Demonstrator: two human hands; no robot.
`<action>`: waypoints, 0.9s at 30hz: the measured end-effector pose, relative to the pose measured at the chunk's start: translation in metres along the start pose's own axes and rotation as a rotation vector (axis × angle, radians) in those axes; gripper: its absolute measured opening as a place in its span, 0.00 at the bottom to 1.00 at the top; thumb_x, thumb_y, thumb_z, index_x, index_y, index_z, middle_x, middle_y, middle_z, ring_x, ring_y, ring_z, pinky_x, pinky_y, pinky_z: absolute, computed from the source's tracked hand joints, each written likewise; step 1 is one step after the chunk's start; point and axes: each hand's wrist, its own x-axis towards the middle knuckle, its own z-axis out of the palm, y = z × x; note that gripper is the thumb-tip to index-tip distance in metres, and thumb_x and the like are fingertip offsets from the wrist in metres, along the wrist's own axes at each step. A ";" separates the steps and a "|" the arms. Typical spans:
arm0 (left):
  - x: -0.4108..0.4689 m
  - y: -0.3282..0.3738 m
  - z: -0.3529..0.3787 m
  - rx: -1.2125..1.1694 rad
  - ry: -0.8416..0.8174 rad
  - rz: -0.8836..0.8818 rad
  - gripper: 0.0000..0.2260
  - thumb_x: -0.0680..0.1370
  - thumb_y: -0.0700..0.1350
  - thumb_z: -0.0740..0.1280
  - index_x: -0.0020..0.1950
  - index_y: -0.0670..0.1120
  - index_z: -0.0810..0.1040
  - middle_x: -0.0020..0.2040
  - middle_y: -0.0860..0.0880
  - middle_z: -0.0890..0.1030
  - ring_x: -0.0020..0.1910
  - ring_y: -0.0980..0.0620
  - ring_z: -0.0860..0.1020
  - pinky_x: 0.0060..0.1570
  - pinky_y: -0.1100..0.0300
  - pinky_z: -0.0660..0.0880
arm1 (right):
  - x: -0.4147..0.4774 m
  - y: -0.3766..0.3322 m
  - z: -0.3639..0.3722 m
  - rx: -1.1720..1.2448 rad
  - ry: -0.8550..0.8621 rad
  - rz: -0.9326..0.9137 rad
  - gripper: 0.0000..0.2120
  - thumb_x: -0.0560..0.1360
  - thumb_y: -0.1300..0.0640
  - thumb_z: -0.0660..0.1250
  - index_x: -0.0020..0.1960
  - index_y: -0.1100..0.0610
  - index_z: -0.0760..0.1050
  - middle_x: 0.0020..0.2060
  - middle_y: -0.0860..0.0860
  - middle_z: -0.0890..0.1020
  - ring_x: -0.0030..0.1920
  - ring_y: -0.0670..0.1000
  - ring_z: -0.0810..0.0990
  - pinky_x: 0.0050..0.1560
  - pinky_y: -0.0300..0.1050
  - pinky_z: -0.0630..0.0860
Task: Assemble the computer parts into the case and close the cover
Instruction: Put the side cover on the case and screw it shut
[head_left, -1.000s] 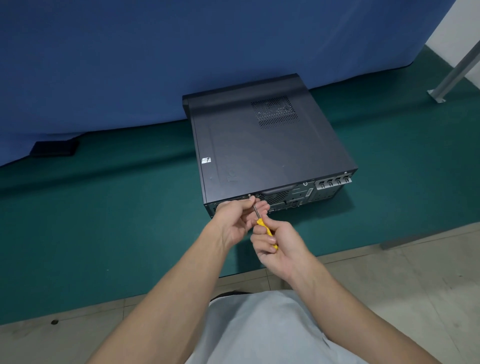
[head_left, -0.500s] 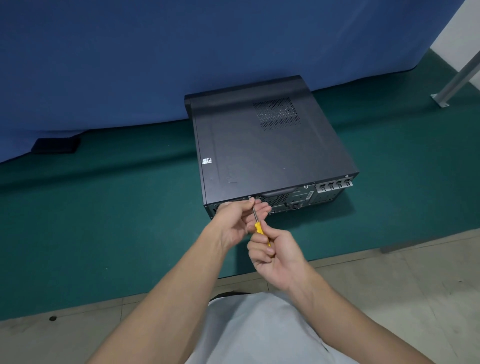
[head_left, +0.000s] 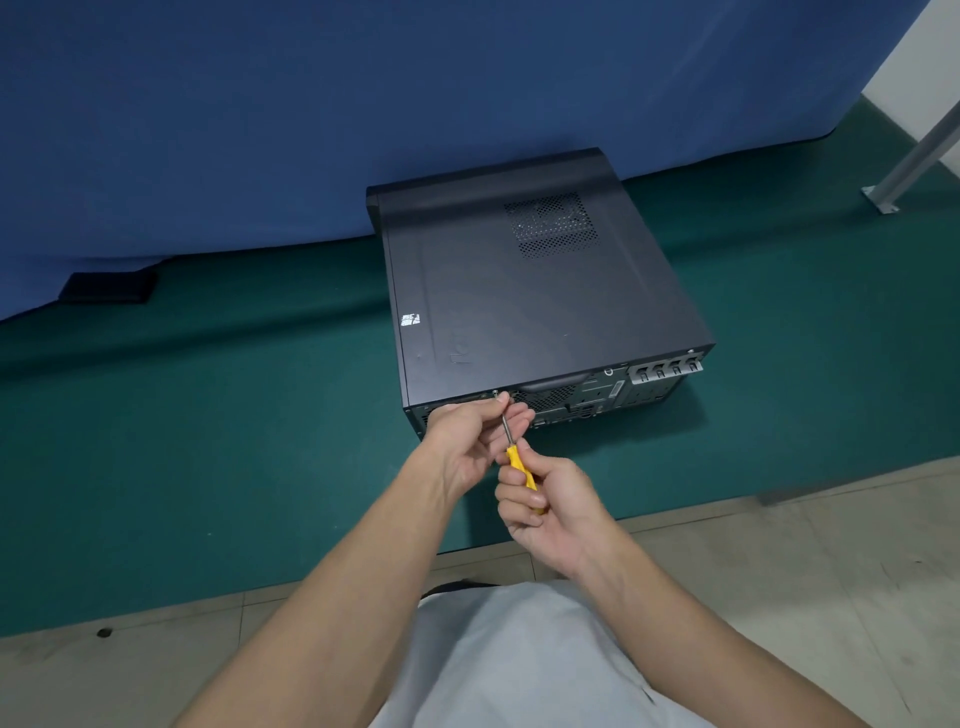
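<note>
A dark grey computer case (head_left: 530, 291) lies flat on the green mat with its cover on and its rear panel facing me. A small silver screw (head_left: 495, 393) sits at the top edge of the rear panel. My right hand (head_left: 550, 512) grips the yellow handle of a screwdriver (head_left: 519, 467), whose metal shaft points up at that screw. My left hand (head_left: 472, 441) is against the rear panel, its fingers pinching the shaft near the tip.
The green mat (head_left: 208, 441) covers the surface, with a blue curtain (head_left: 363, 104) hanging behind the case. A black flat object (head_left: 109, 287) lies at the back left under the curtain. A metal leg (head_left: 914, 156) stands at the far right. Tiled floor (head_left: 805, 571) is near me.
The view shifted slightly. My right hand slid a little lower on the yellow handle, showing more of it. The screwdriver tip stays at the screw and the left hand has not moved.
</note>
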 end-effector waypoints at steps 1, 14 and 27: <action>0.000 0.000 0.000 -0.004 0.006 0.008 0.04 0.75 0.31 0.68 0.49 0.31 0.77 0.36 0.36 0.83 0.34 0.44 0.84 0.30 0.61 0.79 | -0.002 -0.003 0.000 0.017 -0.020 0.025 0.12 0.81 0.56 0.58 0.42 0.61 0.71 0.26 0.49 0.66 0.18 0.42 0.59 0.16 0.33 0.53; 0.004 0.013 -0.015 0.037 0.036 -0.070 0.26 0.78 0.57 0.66 0.54 0.32 0.77 0.45 0.36 0.84 0.42 0.42 0.85 0.33 0.57 0.81 | 0.008 0.025 0.007 -1.356 0.633 -0.639 0.17 0.82 0.49 0.54 0.37 0.56 0.66 0.38 0.58 0.77 0.41 0.58 0.69 0.38 0.47 0.59; 0.006 0.014 -0.018 0.028 0.016 -0.053 0.24 0.79 0.55 0.66 0.58 0.33 0.76 0.47 0.37 0.84 0.45 0.43 0.85 0.35 0.57 0.81 | 0.007 0.007 -0.002 0.033 0.011 -0.051 0.15 0.78 0.53 0.60 0.37 0.61 0.69 0.19 0.47 0.60 0.16 0.43 0.55 0.15 0.35 0.52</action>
